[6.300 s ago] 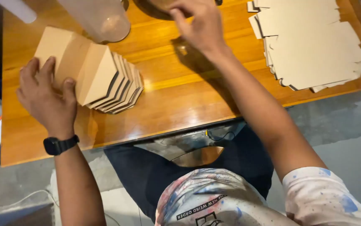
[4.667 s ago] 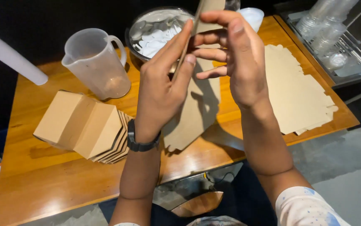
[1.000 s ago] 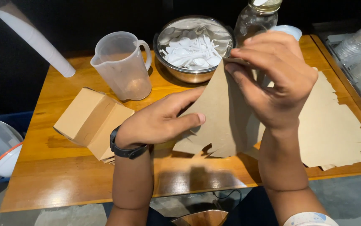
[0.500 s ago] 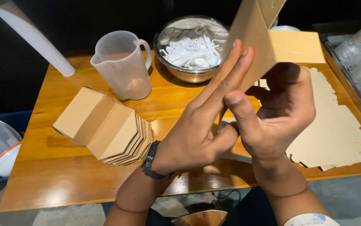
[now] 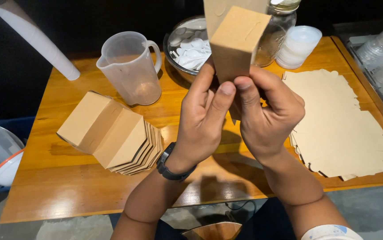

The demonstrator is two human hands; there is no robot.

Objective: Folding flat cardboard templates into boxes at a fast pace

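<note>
Both hands, left hand [image 5: 202,120] and right hand [image 5: 269,118], are clamped on a half-formed cardboard box [image 5: 235,42] (raised above the worktop [image 5: 84,186]); squaring its sides seems next.

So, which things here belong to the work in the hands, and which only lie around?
In use:
- folded cardboard box, held by left hand and right hand
- flat cardboard blanks
- nested folded boxes

Lying about:
- plastic jug
- bowl of white spoons
- glass jar
- white lids

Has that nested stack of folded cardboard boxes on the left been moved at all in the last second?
No. The stack of folded boxes lies in the same spot on the wooden table, just below-left of the clear plastic jug.
</note>
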